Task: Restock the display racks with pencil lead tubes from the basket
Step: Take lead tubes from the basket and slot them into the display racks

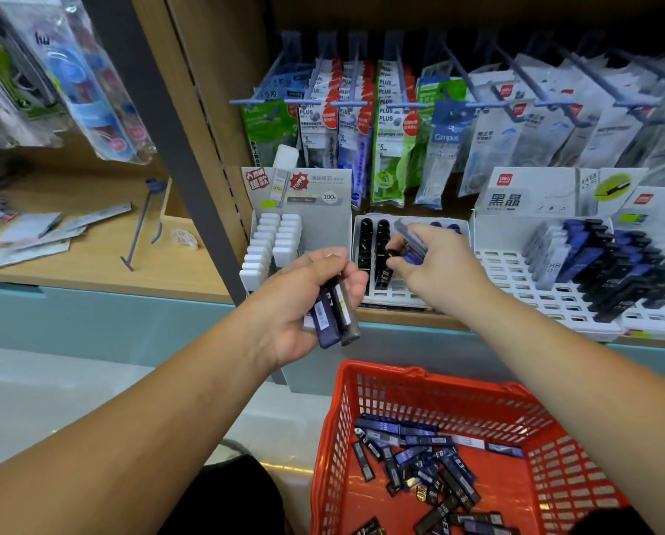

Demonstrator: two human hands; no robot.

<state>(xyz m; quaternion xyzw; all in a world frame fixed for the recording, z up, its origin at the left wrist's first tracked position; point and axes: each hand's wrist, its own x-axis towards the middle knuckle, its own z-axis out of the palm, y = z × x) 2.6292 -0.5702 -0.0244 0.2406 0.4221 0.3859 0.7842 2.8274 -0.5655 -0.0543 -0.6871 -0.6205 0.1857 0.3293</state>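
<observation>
Lead tubes (pixel 332 312) (blue, dark and grey) sit in the left hand (pixel 303 303), fingers curled round them, just in front of the shelf edge. A second bunch of tubes (pixel 413 241) is gripped in the right hand (pixel 438 264) over the middle rack (pixel 396 291), which carries two rows of black tubes. More loose tubes (pixel 419 461) lie in the red basket (pixel 431 384) below the forearms; adjacent are the left rack (pixel 273 241) w/ white tubes, the right rack (pixel 516 272) w/ blue and black tubes, and hanging packs (pixel 392 121) above.
</observation>
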